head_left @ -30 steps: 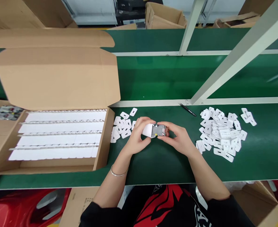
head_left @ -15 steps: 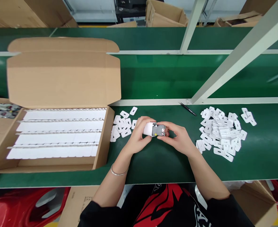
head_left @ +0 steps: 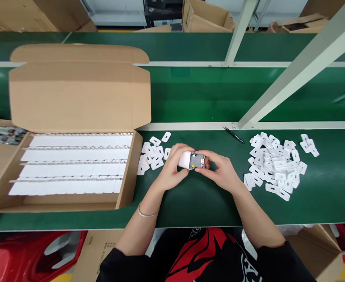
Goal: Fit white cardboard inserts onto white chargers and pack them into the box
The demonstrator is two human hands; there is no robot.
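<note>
Left hand (head_left: 171, 168) and right hand (head_left: 221, 170), fingers curled, jointly grip a white charger (head_left: 191, 160) mid-worktop (head_left: 196, 199); white clips (head_left: 274, 164) lie rightward, open carton (head_left: 72, 156) leftward, tweezers (head_left: 233, 135) behind.

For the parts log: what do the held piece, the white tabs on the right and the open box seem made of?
Held piece: smooth white shell, likely moulded plastic; grey insert at its end, perhaps with metal, too small to tell. White tabs: flat, uniform, slotted, probably plastic. Open box: dull brown cardboard, creased at its folded flaps.
</note>
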